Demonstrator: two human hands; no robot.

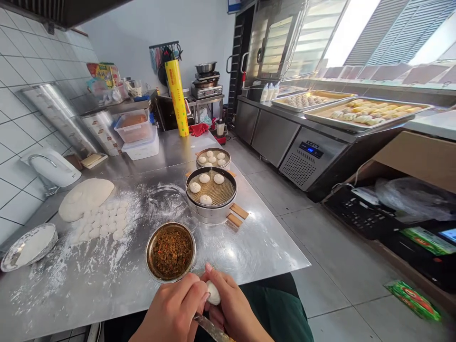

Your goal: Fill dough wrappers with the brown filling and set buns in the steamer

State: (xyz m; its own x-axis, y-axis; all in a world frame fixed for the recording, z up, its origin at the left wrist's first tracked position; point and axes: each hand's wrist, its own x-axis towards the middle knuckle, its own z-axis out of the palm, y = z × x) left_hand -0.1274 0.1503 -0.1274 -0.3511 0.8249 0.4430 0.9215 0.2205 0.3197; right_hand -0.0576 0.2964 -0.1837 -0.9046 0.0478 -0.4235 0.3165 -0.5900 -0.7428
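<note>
Near the table's front edge, my right hand [233, 301] cups a small white dough bun [213, 293], its thumb along the top. The fingers of my left hand [178, 301] are closed in a pinch at the bun's left side. A flat metal filling spatula [213, 328] sticks out below the left fingers toward the bottom edge; which fingers grip it is hidden. Just beyond the left hand stands a metal bowl [147, 251] of brown minced filling [173, 251]. Farther off, a round steamer [210, 213] carries several pleated buns [205, 200] on its mesh.
Flattened dough pieces [103, 221] and a large dough slab [85, 197] lie on the floured steel table [117, 294]. Left are stacked plates [30, 249]; behind, a second steamer [230, 156] and a yellow film roll [176, 97]. Trays [366, 126] of food line the right counter.
</note>
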